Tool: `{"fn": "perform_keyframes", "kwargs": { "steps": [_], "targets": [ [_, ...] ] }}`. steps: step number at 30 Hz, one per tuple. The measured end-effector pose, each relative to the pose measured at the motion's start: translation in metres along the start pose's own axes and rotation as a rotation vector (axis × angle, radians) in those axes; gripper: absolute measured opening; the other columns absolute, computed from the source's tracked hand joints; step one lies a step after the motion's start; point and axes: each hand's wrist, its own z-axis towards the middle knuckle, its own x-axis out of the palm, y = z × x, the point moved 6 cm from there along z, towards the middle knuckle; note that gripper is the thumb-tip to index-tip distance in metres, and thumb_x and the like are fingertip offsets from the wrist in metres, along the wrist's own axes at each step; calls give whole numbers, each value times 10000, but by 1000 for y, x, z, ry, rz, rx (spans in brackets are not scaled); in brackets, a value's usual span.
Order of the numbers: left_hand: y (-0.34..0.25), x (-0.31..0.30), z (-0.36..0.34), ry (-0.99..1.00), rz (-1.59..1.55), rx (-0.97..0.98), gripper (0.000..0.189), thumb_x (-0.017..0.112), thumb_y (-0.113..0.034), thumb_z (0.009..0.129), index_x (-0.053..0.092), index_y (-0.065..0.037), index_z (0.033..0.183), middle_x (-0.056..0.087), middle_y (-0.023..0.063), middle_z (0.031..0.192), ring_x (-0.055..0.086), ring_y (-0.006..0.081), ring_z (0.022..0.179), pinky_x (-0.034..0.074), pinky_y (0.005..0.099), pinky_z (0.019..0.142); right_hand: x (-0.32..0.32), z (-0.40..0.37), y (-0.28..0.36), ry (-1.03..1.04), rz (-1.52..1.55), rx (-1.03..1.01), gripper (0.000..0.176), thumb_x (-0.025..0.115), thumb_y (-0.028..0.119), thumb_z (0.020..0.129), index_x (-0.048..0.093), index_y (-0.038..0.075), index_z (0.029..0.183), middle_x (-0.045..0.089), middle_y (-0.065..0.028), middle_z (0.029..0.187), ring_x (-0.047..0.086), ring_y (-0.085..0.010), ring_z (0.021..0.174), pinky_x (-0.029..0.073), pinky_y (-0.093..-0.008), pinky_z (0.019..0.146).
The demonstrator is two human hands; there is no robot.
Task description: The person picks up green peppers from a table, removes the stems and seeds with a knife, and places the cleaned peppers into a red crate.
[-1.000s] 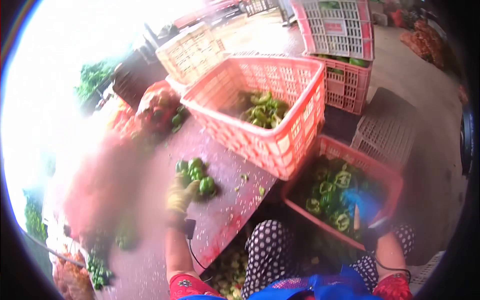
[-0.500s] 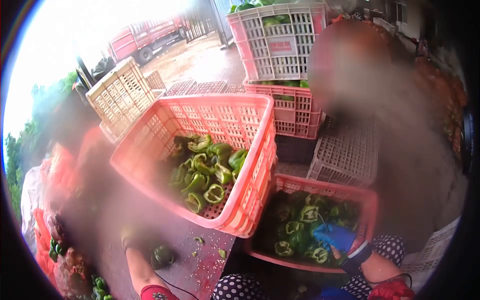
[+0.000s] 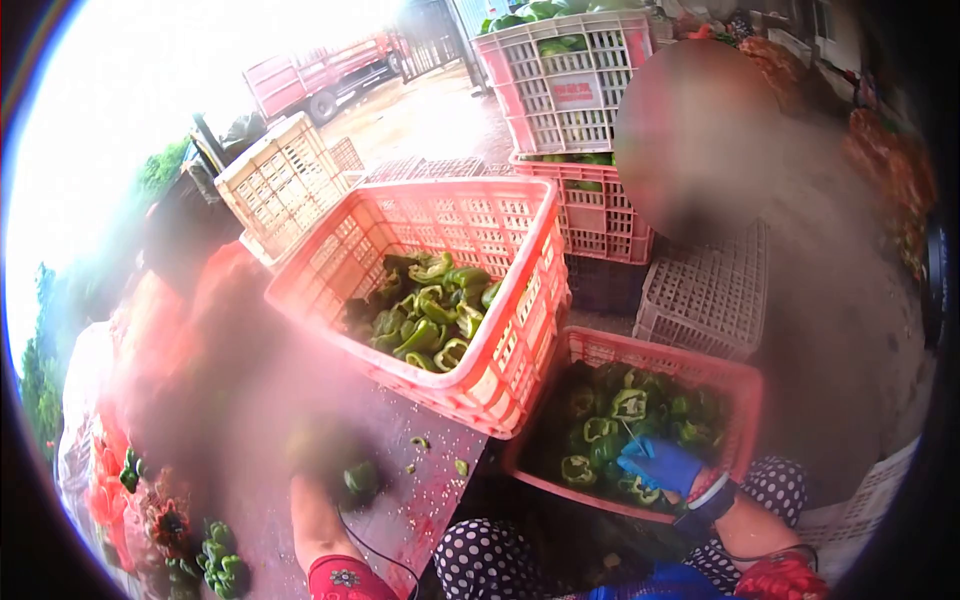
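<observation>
My left hand [image 3: 325, 452] is a blurred shape over the dark tabletop [image 3: 425, 490], its fingers too smeared to read. Close beside it is a whole green bell pepper [image 3: 360, 479]. In a blue glove, my right hand [image 3: 660, 467] is closed over the low pink crate [image 3: 742, 430] and grips a thin, pointed tool [image 3: 629, 429] whose handle is hidden. Below and around that hand lie cut green peppers [image 3: 600, 430]. A larger pink crate [image 3: 480, 385] stands tilted on the table, with cut green pepper pieces [image 3: 425, 315] in it.
Pepper scraps [image 3: 461, 467] and seeds dot the table. Stacked crates [image 3: 575, 90] of green peppers stand behind, near an upturned grey crate [image 3: 705, 290]. Cream crates [image 3: 280, 185] stand at the back left. Mesh bags and peppers [image 3: 222, 560] lie left. A blurred person is at right.
The view has shifted, so most things sit further right. My left hand has come nearer the whole pepper on the table. My right hand stays over the low crate with the thin tool.
</observation>
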Motion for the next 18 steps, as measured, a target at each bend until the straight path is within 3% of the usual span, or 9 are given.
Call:
{"fn": "perform_keyframes", "kwargs": {
  "steps": [3,5,8,10,13,15,17,18],
  "targets": [
    [-8,18,13,-97,223,200,436,710,-383,800,588,-9,987,616,230,995,610,400,945,486,460,862,0,6,-3,-41,7,-12,247,683,309,967,636,82,1052,629,16,766,541,-75,590,477,-256,539],
    [1,42,17,-184,218,346,379,681,-339,805,614,-24,1003,621,256,1009,601,408,1007,494,504,863,2,18,-17,-27,175,-40,209,686,286,965,644,96,1043,610,19,787,550,-77,606,476,-254,533],
    [-50,42,-26,23,85,346,319,660,-343,895,620,-49,1011,656,229,1157,628,442,1025,509,500,886,12,11,-9,-46,103,51,210,677,262,965,631,89,1073,605,6,833,547,-79,609,474,-250,530],
    [-65,42,-36,16,6,373,433,683,-415,883,665,-63,1133,675,215,1165,642,398,1090,505,463,946,15,22,-21,-20,91,93,221,665,258,971,621,84,1102,594,0,836,539,-79,599,475,-249,528],
    [-56,8,-24,-99,-101,203,587,693,-490,877,627,-88,1300,661,196,1254,634,358,1168,484,418,1014,18,31,-35,-16,86,180,226,657,255,980,618,83,1120,594,-3,834,538,-80,588,468,-250,521],
    [-19,-23,9,-178,-25,-24,713,709,-551,856,576,-98,1390,599,200,1373,584,350,1259,438,401,1079,20,36,-38,-39,74,181,238,656,257,985,614,79,1138,594,-7,833,535,-82,576,462,-243,522],
    [40,-12,45,-173,19,-94,781,740,-560,838,535,-68,1409,608,181,1359,565,308,1267,411,376,1088,18,42,-50,-54,73,172,243,659,260,984,613,78,1139,596,-8,835,535,-83,574,459,-238,524],
    [68,12,64,-55,-104,-109,787,738,-562,843,521,-77,1423,604,175,1352,548,289,1274,395,364,1097,18,45,-53,-55,78,206,247,663,261,983,614,81,1145,599,-7,837,536,-82,575,457,-235,527]
  ]
}}
